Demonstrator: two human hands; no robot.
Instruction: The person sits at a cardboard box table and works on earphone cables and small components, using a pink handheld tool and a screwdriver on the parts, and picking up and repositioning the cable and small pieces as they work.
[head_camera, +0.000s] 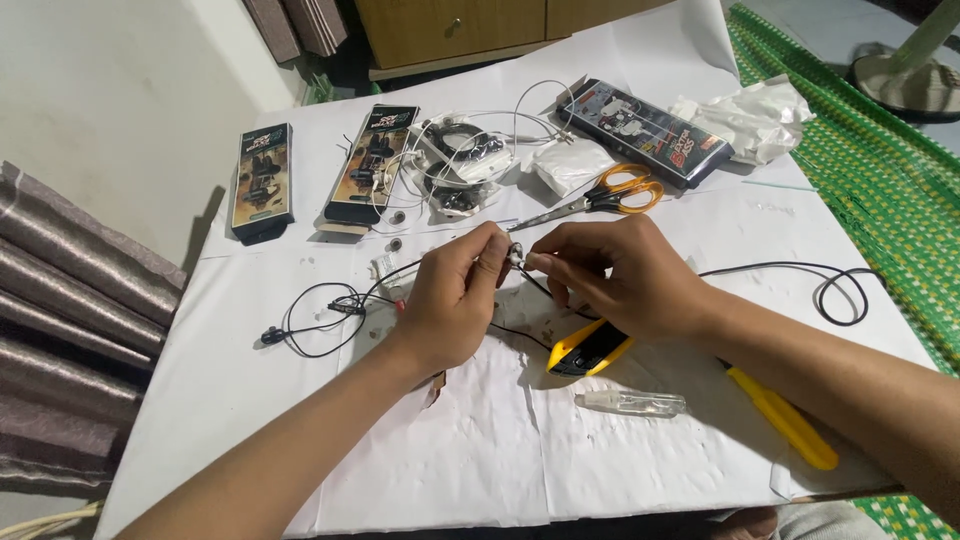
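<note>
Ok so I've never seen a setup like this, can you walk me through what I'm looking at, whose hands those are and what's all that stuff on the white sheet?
This is one picture from a camera worn on a person's head, looking down at their own two bare hands. No machine is involved. The left hand and right hand meet over a white paper sheet and pinch a small metallic earbud piece between their fingertips; thin black wires run off from it.

On the sheet lie orange-handled scissors, a yellow and black tool partly under the right hand, a yellow utility knife, a small clear tube, a black looped cable and another black cable. Further back are three dark retail boxes, a tangle of white earphones and crumpled white wrapping.
</note>
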